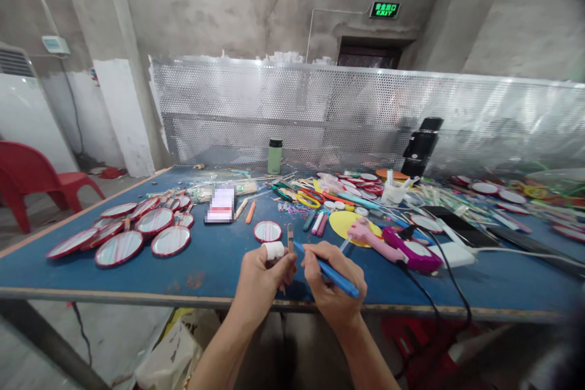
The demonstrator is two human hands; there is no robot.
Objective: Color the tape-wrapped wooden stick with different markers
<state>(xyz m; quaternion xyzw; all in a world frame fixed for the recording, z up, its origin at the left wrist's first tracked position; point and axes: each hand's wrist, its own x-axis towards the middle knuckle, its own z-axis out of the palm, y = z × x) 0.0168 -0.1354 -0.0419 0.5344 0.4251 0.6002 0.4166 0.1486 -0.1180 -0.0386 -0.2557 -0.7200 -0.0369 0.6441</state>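
My left hand (269,268) pinches a small flat wooden stick (290,236) upright near the table's front edge. A white wrap (274,250) sits around that hand's thumb or finger. In my right hand (336,277) is a blue pen (338,279), its tip pointing left and close to the stick; whether it touches I cannot tell. Just beyond my hands lies a round, red-rimmed disc (267,231). Several capped markers (320,224) and a yellow oval sheet (340,227) lie to the right of it.
Red-rimmed discs (155,220) are piled at left beside a phone (220,204). A pink glue gun (375,241) with black cables lies at right, near a dark phone (461,225). A green bottle (275,157) and a black flask (421,146) stand before the perforated metal screen (274,97).
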